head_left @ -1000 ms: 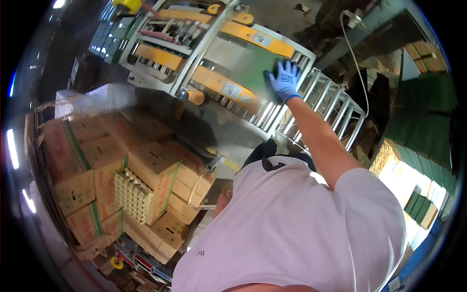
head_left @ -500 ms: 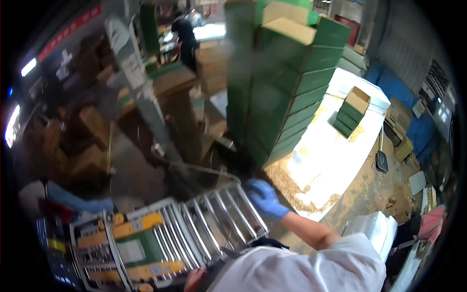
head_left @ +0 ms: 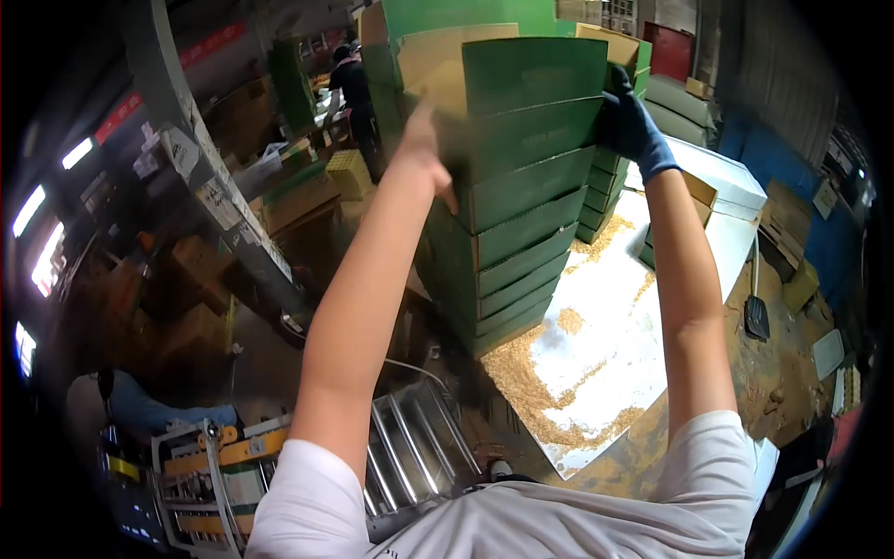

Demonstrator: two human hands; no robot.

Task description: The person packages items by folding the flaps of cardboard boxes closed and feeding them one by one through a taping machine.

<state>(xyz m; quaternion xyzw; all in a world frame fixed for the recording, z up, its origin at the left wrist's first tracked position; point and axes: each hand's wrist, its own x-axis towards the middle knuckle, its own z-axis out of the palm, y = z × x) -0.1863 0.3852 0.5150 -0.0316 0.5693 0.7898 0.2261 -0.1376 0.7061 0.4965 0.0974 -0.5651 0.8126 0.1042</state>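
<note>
Bare left hand, gloved right hand: spread, flanking open-topped green carton atop carton stack; contact unclear. Step, apparently: reaching to grip. Next move likely calls for even pressure, both sides.

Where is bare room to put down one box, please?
The white board has a bare patch between the front stack of green boxes and the right forearm, edged by loose flakes. The rollers beside the left forearm also look bare. The stack's top is crowded: left hand and right hand flank it.
</note>
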